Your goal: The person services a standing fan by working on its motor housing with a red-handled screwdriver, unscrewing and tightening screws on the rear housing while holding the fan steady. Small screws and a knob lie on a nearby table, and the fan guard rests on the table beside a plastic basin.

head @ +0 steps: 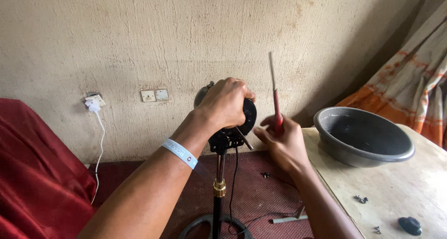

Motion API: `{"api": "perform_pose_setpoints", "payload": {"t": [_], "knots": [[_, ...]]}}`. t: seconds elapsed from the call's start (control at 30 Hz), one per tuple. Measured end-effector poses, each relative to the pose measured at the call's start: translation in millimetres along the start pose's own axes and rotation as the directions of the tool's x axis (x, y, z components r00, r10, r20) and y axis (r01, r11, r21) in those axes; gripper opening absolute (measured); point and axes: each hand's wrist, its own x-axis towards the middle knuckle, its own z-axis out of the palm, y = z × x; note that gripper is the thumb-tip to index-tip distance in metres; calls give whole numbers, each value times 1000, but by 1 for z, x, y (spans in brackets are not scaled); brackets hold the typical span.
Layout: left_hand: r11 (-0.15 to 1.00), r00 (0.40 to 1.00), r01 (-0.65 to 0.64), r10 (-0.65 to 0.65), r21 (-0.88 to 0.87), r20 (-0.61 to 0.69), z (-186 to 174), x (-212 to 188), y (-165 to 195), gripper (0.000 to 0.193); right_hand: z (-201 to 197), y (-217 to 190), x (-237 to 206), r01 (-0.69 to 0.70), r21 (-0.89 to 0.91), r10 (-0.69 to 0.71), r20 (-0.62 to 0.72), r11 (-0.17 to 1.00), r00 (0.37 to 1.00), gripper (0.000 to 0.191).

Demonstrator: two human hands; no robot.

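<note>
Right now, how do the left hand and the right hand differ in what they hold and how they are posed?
The left hand lies palm-down over the black fan motor on its stand, while the right hand grips a red-handled screwdriver with its shaft pointing up. The left hand is higher; the right hand is lower, beside the table. Both are bare.

Two hands (226,104) (281,143), one screwdriver (275,99), one basin (363,136)

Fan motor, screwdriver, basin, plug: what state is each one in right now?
Fan motor: upright on its stand, bare of blades, gripped by left hand.
Screwdriver: in right hand, tip pointing up.
Basin: on the table, empty.
Screws: loose on table.
Plug: in the wall socket.
</note>
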Motion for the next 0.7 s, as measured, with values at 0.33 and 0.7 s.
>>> {"api": "perform_pose_setpoints", "payload": {"t": [0.33, 0.7], "knots": [[995, 988, 100, -102, 24, 115, 7, 8, -6, 41, -56, -45, -83, -405, -261, 431, 46, 876, 901, 30], [994, 989, 112, -111, -2, 99, 3, 8, -4, 44, -47, -57, -104, -493, -449, 563, 29, 745, 826, 36]]}}
